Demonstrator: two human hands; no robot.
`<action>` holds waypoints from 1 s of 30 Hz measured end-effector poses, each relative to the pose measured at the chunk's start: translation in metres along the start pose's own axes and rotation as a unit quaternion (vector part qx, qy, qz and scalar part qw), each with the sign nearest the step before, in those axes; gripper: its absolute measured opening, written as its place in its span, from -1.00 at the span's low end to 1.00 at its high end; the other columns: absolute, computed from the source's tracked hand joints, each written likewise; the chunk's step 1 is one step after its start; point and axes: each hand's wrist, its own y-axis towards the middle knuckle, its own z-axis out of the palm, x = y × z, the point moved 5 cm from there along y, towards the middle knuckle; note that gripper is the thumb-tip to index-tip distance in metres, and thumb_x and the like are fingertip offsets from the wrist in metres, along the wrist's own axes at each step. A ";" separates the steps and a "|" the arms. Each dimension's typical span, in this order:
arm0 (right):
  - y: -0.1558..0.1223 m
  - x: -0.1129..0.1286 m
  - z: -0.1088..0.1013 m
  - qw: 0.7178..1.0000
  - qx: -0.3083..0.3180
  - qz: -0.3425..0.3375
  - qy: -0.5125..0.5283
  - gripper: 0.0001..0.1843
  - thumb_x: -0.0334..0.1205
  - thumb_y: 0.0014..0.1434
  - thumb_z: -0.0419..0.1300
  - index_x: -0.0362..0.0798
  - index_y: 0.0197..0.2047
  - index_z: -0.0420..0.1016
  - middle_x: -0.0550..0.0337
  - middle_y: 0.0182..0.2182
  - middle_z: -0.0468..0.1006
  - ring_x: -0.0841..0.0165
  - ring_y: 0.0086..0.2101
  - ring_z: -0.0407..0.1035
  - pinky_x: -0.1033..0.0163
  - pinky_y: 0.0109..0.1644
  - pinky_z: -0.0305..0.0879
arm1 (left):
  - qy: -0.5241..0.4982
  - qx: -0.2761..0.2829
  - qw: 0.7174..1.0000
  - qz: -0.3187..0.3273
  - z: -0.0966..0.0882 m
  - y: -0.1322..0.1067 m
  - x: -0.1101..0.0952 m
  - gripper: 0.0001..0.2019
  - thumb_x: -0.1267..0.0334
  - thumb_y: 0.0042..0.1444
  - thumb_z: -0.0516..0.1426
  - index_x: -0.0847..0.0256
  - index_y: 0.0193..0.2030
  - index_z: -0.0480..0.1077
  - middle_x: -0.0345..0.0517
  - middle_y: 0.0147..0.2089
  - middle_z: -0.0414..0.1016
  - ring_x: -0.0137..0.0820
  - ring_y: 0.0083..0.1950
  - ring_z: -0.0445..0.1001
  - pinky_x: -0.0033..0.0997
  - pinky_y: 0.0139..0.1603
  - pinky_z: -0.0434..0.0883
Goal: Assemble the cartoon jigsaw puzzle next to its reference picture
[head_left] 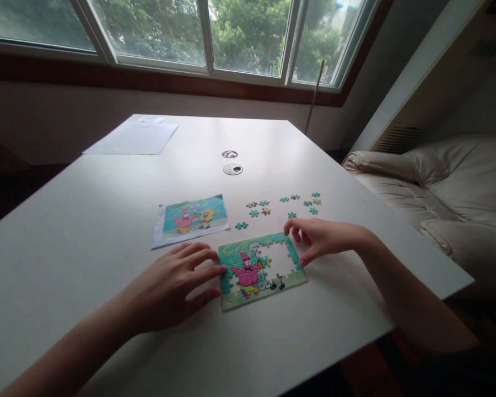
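Observation:
A jigsaw puzzle (248,273) with a pink starfish figure lies flat at the near part of the table. Its right middle has a large gap, and a smaller gap shows at the lower left. My left hand (177,284) rests at the puzzle's left edge, fingers apart, the index fingertip touching it. At the right edge is my right hand (318,238), thumb and curled fingers apart, with nothing visible between them. Loose puzzle pieces (265,211) lie beyond the puzzle, and more pieces (313,210) are scattered near my right hand.
A printed reference picture (194,218) lies beyond my left hand. White paper (134,138) sits at the table's far left. Two round cable-hole fittings (233,170) are set in the white table (334,320). To the right stands a pale leather sofa (450,187); windows are behind.

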 end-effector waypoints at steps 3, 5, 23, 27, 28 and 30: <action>0.001 0.000 0.001 1.000 0.002 0.006 -0.003 -0.35 -0.03 -0.12 0.34 -0.02 0.00 0.23 0.18 -0.26 0.37 0.35 -0.31 0.28 0.32 -0.28 0.19 | -0.010 0.002 1.000 0.004 -0.005 0.001 -0.004 -0.81 0.22 0.20 0.07 0.06 -0.07 0.43 -0.04 -0.21 0.43 -0.27 -0.16 0.42 -0.24 -0.15 0.40; 0.001 0.000 0.002 1.000 -0.001 0.007 -0.004 -0.36 -0.05 -0.13 0.34 -0.02 0.00 0.23 0.18 -0.27 0.37 0.35 -0.31 0.27 0.32 -0.29 0.18 | -0.020 0.006 1.000 0.011 -0.007 0.003 -0.009 -0.83 0.22 0.20 0.07 0.07 -0.11 0.44 -0.06 -0.26 0.41 -0.29 -0.23 0.41 -0.27 -0.21 0.39; 0.003 -0.002 0.004 1.000 0.000 0.006 0.008 -0.27 -0.06 -0.13 0.36 -0.04 0.08 0.18 0.21 -0.30 0.34 0.37 -0.33 0.25 0.32 -0.28 0.17 | -0.042 0.044 0.998 0.013 -0.002 0.002 -0.021 -0.84 0.21 0.22 0.04 0.09 -0.13 0.42 -0.10 -0.36 0.38 -0.33 -0.35 0.36 -0.30 -0.31 0.29; 0.002 -0.001 0.004 1.000 0.000 0.004 0.013 -0.27 -0.06 -0.13 0.35 -0.03 0.08 0.19 0.21 -0.29 0.34 0.37 -0.33 0.25 0.32 -0.28 0.17 | -0.045 0.045 0.998 0.015 -0.002 0.002 -0.021 -0.83 0.23 0.23 0.03 0.11 -0.14 0.42 -0.09 -0.37 0.38 -0.33 -0.36 0.36 -0.29 -0.30 0.29; 0.002 -0.001 0.004 1.000 0.001 0.004 0.013 -0.27 -0.06 -0.13 0.36 -0.03 0.08 0.19 0.21 -0.30 0.34 0.37 -0.33 0.25 0.32 -0.28 0.17 | -0.046 0.043 0.998 0.015 -0.002 0.002 -0.021 -0.83 0.24 0.22 0.03 0.11 -0.14 0.42 -0.09 -0.37 0.38 -0.33 -0.36 0.36 -0.29 -0.30 0.29; 0.002 -0.001 0.003 1.000 0.001 0.005 0.012 -0.27 -0.07 -0.14 0.36 -0.03 0.08 0.19 0.22 -0.30 0.33 0.37 -0.33 0.25 0.33 -0.28 0.16 | -0.050 0.036 0.998 0.015 -0.003 0.002 -0.021 -0.84 0.25 0.21 0.04 0.11 -0.15 0.43 -0.09 -0.38 0.38 -0.34 -0.36 0.37 -0.32 -0.31 0.29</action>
